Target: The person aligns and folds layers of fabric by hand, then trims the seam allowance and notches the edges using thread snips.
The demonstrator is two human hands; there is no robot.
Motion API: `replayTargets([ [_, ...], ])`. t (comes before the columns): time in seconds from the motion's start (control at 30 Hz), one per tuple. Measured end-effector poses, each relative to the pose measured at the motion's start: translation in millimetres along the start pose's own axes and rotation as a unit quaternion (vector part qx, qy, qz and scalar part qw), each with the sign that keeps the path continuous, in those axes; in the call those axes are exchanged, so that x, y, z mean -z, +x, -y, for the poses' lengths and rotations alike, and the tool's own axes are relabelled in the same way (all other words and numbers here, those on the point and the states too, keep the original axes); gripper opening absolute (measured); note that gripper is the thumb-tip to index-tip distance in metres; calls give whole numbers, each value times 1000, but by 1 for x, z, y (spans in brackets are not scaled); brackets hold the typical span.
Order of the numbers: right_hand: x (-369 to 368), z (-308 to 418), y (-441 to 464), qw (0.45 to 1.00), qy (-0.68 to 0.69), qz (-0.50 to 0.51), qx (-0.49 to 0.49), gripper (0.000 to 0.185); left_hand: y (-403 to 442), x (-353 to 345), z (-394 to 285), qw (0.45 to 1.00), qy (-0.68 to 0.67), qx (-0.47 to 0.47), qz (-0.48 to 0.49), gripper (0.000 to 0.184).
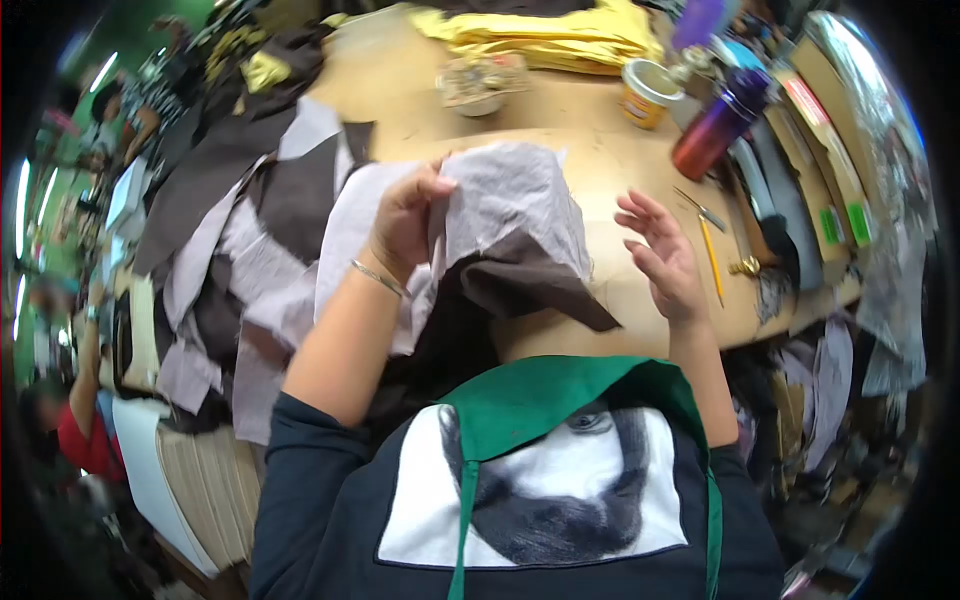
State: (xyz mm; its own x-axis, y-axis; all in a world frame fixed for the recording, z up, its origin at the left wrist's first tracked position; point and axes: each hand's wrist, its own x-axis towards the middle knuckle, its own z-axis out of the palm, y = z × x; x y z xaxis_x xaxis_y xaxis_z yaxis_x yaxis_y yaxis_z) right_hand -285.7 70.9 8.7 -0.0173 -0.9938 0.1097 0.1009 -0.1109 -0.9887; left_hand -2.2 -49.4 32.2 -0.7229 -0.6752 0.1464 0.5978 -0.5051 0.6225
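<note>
My left hand (405,215) is closed on the left edge of a fabric piece (510,200), pale lilac-grey on one face and dark brown on the other. The piece is held up over the table, its dark lower corner folded and hanging to the right. To the right of it, my right hand (660,250) is raised with fingers apart and nothing in them, not touching the cloth. More pale and brown fabric pieces (280,190) lie heaped to the left of my left hand, partly under my forearm.
Yellow folded cloth (550,40) lies at the back of the wooden table (390,70). A small container (480,85), a tub (650,95), a bottle (720,125), a yellow pencil (712,262) and a thin tool (700,207) stand or lie nearby. Cardboard boxes (825,150) line the right edge.
</note>
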Motion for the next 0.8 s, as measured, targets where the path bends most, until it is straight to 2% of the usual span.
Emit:
replayTargets([
  [0.03,-2,6,1,1000,-13,3,11,73,5,5,17,999,-45,20,-8,50],
  [0.13,4,0,3,994,37,100,27,79,9,17,48,986,-156,46,-28,53],
  [0.23,-3,-14,1,998,48,16,28,81,2,31,55,981,-174,55,-69,53],
  [0.27,-3,-24,3,999,23,-38,-1,79,0,35,55,981,-175,50,-69,54],
  [0.4,6,-41,19,995,-99,-19,8,79,-4,31,52,987,-148,38,-54,51],
  [0.47,4,-9,28,989,-137,42,37,77,-3,16,46,993,-106,31,-48,45],
  [0.5,2,5,34,984,-155,74,52,76,-3,8,41,995,-78,27,-50,41],
  [0.53,1,10,39,980,-139,94,103,66,-3,3,38,997,-49,23,-52,37],
  [0.6,-4,25,44,960,-200,125,148,60,-5,7,26,993,107,54,-13,28],
  [0.63,-8,32,46,948,-229,140,169,57,-4,-12,24,973,228,21,-9,22],
  [0.67,-15,36,44,946,-226,123,195,47,-3,-31,22,938,346,-12,-13,18],
  [0.7,-16,37,42,938,-248,126,207,44,-3,-42,17,891,451,-57,11,18],
  [0.77,-17,37,39,918,-292,139,231,40,-6,-54,12,754,639,-144,54,18],
  [0.8,-20,37,38,914,-287,117,261,35,-6,-58,12,725,663,-173,70,19],
])
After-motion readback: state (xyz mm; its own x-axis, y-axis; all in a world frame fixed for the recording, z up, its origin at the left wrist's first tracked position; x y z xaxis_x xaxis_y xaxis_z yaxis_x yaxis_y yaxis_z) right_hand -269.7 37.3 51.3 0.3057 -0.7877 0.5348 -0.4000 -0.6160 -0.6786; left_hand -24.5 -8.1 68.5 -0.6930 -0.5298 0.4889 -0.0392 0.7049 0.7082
